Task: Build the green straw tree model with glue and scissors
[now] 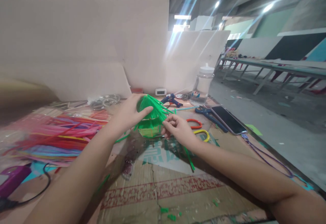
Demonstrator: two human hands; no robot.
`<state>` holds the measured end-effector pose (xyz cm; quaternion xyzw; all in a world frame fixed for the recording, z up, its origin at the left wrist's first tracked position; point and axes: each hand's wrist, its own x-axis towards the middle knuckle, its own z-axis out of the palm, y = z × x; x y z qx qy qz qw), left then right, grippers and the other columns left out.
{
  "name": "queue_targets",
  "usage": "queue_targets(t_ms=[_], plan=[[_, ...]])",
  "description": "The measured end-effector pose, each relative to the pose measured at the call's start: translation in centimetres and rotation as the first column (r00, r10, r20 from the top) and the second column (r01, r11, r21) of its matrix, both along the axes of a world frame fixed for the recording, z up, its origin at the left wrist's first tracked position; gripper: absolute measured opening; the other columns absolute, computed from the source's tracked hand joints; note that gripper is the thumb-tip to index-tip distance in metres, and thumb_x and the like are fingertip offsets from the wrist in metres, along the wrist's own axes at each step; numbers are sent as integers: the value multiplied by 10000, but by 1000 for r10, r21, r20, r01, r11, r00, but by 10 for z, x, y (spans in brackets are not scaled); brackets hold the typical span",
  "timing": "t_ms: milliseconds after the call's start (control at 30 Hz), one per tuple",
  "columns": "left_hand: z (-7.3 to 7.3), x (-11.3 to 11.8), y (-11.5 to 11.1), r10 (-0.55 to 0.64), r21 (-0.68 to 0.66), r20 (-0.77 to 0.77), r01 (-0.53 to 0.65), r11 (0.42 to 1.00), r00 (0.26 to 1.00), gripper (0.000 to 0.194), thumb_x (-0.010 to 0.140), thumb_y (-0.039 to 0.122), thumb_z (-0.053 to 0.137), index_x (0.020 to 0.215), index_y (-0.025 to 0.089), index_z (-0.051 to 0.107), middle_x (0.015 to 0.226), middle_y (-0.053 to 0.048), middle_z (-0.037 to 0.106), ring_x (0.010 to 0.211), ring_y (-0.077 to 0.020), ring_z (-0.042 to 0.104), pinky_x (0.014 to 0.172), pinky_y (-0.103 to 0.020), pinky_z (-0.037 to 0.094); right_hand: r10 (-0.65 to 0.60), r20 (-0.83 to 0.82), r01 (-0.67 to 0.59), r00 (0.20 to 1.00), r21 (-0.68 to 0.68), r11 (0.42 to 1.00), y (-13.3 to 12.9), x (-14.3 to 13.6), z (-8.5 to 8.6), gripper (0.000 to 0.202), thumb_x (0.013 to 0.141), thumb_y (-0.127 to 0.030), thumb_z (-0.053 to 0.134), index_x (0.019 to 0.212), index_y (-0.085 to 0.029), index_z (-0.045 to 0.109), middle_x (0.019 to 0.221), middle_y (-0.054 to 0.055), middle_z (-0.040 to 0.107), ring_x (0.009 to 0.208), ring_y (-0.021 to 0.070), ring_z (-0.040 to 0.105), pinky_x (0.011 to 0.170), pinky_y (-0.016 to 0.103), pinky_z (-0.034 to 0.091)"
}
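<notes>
Above the cardboard-covered table I hold a bright green craft piece (150, 115), made of many green pipe cleaners laid in layers over a paler green base. My left hand (136, 110) is closed around its left side, thumb across the front. At its right edge my right hand (175, 127) pinches the ends of green pipe cleaners (163, 110) between thumb and fingers. Behind my right hand lie scissors with a red loop (195, 124) and a yellow loop (202, 135). One loose green strip (188, 159) lies below that hand.
Bundles of coloured pipe cleaners (63, 135) lie at left, near a purple glue gun (15, 180) with its cord. A blue glue gun (173, 100), a water bottle (202, 85), pliers (211, 117) and a phone (229, 120) lie towards the back right. White boards (84, 40) stand behind.
</notes>
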<state>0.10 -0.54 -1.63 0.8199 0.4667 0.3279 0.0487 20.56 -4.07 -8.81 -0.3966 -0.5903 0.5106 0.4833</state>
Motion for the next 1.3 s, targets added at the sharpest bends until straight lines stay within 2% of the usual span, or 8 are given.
queue_targets(t_ms=[167,467,733,933,1033,1133,1300], plan=[[0,3,-4,14,9,-2,-14,1000,1000,486,875,508,533,1224,169,529,1251,-112,586,1190,-272,540,1027,-428,418,8,-6,-8,1000,-25,1000,2,-1,-1,291,810,-439,650,812,-217,462,602,-45,664,474,111,599,475,231,493],[-6,15,-6,96,119,-32,-91,989,995,518,867,520,564,1216,141,515,1139,-122,599,1079,-280,575,954,-416,453,-6,57,6,998,4,1000,3,0,-2,243,813,-411,640,816,-222,486,592,-47,650,462,114,579,466,234,474],[-2,14,-7,99,73,-14,-97,993,995,468,863,477,567,1194,150,515,1153,-122,601,1103,-290,570,957,-431,451,-39,31,38,999,37,999,-2,1,1,271,802,-441,636,838,-216,490,569,-50,642,436,105,557,455,223,446],[0,13,-8,62,45,-9,-62,997,998,476,856,498,580,1193,169,519,1184,-119,596,1131,-291,561,974,-433,444,12,51,-11,999,-26,1000,1,1,-3,305,797,-457,631,860,-233,434,584,-61,632,454,118,559,483,249,460],[1,9,-8,34,23,-6,-33,999,999,482,858,510,569,1205,179,520,1206,-109,600,1148,-291,557,990,-439,436,-78,168,59,983,116,991,3,6,-1,283,802,-453,638,871,-220,493,632,-50,592,541,126,561,544,264,457],[1,5,-6,8,13,-8,-8,1000,1000,471,892,498,516,1247,188,509,1247,-104,593,1188,-284,540,1016,-441,421,-169,234,104,957,266,958,5,11,3,244,830,-429,611,909,-201,573,757,-6,610,704,152,583,647,283,464],[0,3,-5,-20,20,2,20,1000,1000,473,903,477,511,1279,191,504,1274,-92,587,1189,-266,544,1021,-419,422,-169,238,89,956,314,945,7,10,10,204,839,-395,588,863,-198,630,822,21,659,769,171,595,711,302,468]])
